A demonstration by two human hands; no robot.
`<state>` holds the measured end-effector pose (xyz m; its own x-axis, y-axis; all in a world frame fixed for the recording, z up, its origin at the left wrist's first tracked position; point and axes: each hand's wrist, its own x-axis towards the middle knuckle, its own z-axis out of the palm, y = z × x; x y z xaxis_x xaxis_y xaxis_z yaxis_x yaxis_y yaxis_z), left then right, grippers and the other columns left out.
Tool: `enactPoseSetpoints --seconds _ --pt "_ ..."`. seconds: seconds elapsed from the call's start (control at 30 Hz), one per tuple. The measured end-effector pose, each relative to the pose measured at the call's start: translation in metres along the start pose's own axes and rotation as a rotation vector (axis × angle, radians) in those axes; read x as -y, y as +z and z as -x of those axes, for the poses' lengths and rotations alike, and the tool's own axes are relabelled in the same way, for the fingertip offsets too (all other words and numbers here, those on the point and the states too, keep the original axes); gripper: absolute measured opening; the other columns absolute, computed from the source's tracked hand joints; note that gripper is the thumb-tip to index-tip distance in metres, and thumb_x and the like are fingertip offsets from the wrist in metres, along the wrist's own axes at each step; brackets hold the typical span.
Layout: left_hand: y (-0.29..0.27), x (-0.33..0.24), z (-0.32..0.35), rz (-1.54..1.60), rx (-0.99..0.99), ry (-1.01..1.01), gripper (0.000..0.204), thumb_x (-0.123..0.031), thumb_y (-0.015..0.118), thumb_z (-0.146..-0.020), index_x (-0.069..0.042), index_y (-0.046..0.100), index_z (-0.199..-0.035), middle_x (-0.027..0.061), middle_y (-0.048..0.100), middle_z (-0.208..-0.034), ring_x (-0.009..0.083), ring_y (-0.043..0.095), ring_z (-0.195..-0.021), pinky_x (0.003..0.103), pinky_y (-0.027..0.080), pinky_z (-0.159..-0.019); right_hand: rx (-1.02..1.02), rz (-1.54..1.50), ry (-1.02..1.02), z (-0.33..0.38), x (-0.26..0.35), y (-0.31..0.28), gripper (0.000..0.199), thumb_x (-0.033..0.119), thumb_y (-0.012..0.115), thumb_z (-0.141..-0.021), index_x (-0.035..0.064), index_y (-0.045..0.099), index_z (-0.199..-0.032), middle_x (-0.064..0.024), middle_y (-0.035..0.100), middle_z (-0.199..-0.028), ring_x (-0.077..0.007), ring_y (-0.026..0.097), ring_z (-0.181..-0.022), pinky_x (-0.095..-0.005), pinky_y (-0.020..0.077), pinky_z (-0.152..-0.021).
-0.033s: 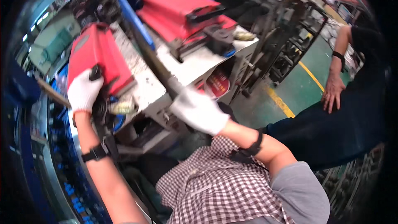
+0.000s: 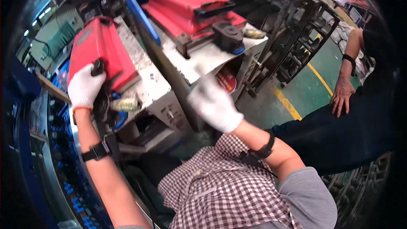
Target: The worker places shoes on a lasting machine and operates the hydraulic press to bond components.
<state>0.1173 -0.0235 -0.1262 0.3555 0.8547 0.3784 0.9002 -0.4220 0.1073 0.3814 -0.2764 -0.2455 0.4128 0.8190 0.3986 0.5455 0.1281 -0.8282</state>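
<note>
Left hand [image 2: 87, 87] wraps the black handle [image 2: 98, 66] at the red cover [image 2: 90, 42]; right hand [image 2: 215, 106], right of the cover, blurred, grip undeterminable. Apparent step: handle-holding; next move requires steadiness.

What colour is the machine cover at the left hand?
The machine cover is red, best seen in the head view.
</note>
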Motion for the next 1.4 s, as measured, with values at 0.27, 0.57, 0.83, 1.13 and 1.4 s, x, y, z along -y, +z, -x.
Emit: enactPoseSetpoints --seconds 0.27,0.57,0.83,1.13,1.4 --pt "-0.002 -0.005 -0.001 0.072 -0.03 0.097 0.036 -0.037 0.071 -0.091 -0.007 0.075 -0.11 0.0251 0.074 -0.102 0.0446 0.073 -0.102 0.05 0.057 -0.086 0.228 0.061 -0.212 0.026 -0.009 -0.03 0.04 0.029 0.062 -0.102 0.0097 0.069 -0.136 -0.0153 0.075 -0.126 -0.0349 0.074 -0.114 -0.0427 0.0605 -0.098" --pt "0.001 -0.002 -0.002 0.081 -0.022 0.019 0.028 -0.027 0.074 -0.089 -0.007 0.075 -0.109 0.0219 0.077 -0.099 0.0414 0.075 -0.098 0.049 0.057 -0.084 0.38 -0.064 -0.121 -0.004 0.041 0.047 0.057 0.027 0.063 -0.101 0.0023 0.051 -0.151 -0.0243 0.063 -0.134 -0.0436 0.064 -0.125 -0.0489 0.0529 -0.106" --pt "0.007 0.004 -0.003 0.119 -0.066 0.047 0.026 -0.026 0.076 -0.088 -0.004 0.074 -0.103 0.0225 0.076 -0.095 0.0427 0.075 -0.093 0.05 0.057 -0.081 0.407 -0.052 -0.252 -0.055 0.071 0.111 0.048 0.025 0.07 -0.091 -0.0018 0.063 -0.13 -0.0274 0.068 -0.119 -0.0462 0.067 -0.116 -0.0527 0.0542 -0.101" --pt "0.008 0.004 -0.003 0.121 -0.082 0.065 0.027 -0.026 0.075 -0.088 -0.003 0.072 -0.1 0.025 0.074 -0.095 0.0445 0.074 -0.095 0.051 0.056 -0.081 0.346 0.177 -0.249 -0.074 0.088 0.139 0.033 0.031 0.071 -0.082 0.0029 0.075 -0.1 -0.0232 0.076 -0.094 -0.0443 0.075 -0.093 -0.0529 0.0591 -0.086" --pt "0.006 0.003 -0.001 0.139 -0.075 0.064 0.031 -0.029 0.076 -0.087 -0.002 0.072 -0.101 0.0253 0.074 -0.095 0.0452 0.073 -0.095 0.051 0.056 -0.082 0.369 0.177 -0.22 -0.073 0.091 0.133 0.033 0.033 0.071 -0.083 0.0049 0.076 -0.099 -0.0231 0.077 -0.091 -0.0438 0.076 -0.091 -0.0533 0.0591 -0.085"
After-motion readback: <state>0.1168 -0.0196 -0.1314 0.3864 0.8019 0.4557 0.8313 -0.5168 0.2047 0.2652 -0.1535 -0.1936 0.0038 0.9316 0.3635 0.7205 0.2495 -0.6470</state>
